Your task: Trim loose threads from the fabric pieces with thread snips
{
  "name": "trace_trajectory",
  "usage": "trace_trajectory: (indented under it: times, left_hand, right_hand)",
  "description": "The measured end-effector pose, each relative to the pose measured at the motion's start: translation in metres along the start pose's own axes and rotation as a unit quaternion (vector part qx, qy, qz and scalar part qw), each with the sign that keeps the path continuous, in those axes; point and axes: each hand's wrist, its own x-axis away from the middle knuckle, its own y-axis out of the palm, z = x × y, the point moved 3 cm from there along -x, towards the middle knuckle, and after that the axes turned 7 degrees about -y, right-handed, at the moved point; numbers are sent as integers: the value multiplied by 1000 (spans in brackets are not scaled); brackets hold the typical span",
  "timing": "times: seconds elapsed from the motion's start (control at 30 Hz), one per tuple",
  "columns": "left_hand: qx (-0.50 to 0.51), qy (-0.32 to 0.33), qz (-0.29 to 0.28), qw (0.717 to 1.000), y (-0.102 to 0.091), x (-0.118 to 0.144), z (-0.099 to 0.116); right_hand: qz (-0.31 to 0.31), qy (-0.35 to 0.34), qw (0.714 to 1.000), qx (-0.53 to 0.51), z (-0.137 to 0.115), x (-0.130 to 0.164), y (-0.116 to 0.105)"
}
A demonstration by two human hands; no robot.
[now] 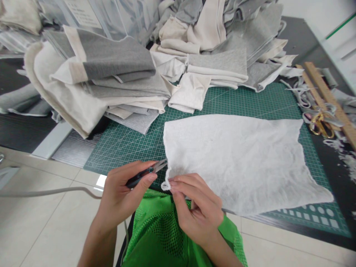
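A white piece of cloth (239, 159) lies flat on the green cutting mat (244, 98). My right hand (196, 207) pinches the cloth's near left corner between thumb and fingers. My left hand (122, 194) holds a small thread snip (147, 172) with a dark handle, its metal tips touching the cloth's left edge just above that corner. Both hands sit at the mat's near edge, over a green mesh garment (164, 237) on my body.
Stacks of folded grey and cream fabric pieces (116, 78) fill the back and left of the table. Gold-handled scissors (319, 124), wooden rulers (328, 96) and fabric scraps lie at the right. A grey cable (55, 191) runs over the tiled floor at the left.
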Motion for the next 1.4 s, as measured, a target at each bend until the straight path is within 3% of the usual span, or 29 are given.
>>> trace_trajectory:
  times: [0.27, 0.43, 0.6, 0.87, 1.03, 1.27, 1.4]
  left_hand:
    - [-1, 20, -46, 999, 1, -2, 3]
    - [-29, 33, -25, 999, 5, -4, 7]
    - [-24, 19, -11, 999, 3, 1, 2]
    - [-14, -10, -63, 998, 0, 4, 1]
    - [15, -18, -60, 998, -2, 6, -3]
    - [-12, 25, -37, 999, -3, 3, -3]
    - [-30, 52, -57, 997, -2, 1, -4]
  right_hand:
    - [-1, -7, 1000, 0, 0, 1, 0]
    - [-2, -10, 1000, -5, 1, 3, 0]
    - [-1, -14, 1000, -17, 1, 2, 1]
    - [-5, -7, 1000, -19, 1, 3, 1]
    - [-1, -8, 1000, -17, 2, 4, 1]
    - [-3, -9, 1000, -13, 0, 2, 0]
    - [-3, -10, 1000, -14, 0, 3, 0]
